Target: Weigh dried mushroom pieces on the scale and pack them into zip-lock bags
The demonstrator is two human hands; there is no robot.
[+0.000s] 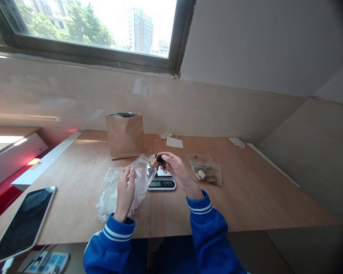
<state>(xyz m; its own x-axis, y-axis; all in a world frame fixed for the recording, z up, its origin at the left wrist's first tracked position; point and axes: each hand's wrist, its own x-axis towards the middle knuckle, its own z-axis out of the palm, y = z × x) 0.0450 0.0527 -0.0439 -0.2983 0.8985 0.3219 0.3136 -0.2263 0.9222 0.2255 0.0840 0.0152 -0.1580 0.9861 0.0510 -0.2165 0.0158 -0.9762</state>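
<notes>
Both forearms, in blue sleeves with white cuff stripes, rise from the lower edge of the view and converge above the wooden counter [246,194]. The left hand [125,192] stands upright with the fingers curled, gripping the edge of a clear plastic bag [143,177], whose mouth is raised beside the digital kitchen scale [161,183]. The right hand [175,169] is turned palm down, wrist angled inward, with the fingers closed on a tan and dark dried piece [157,161]. The exact kind of this piece cannot be determined. It is held above the scale, just beside the bag's raised edge. Loose clear plastic film [110,194] lies under and left of the left hand. A small zip bag of dried pieces [204,170] lies right of the scale. A kraft stand-up pouch [125,136] with a silver lining stands behind the hands. A smartphone [21,224] lies at the counter's left edge.
</notes>
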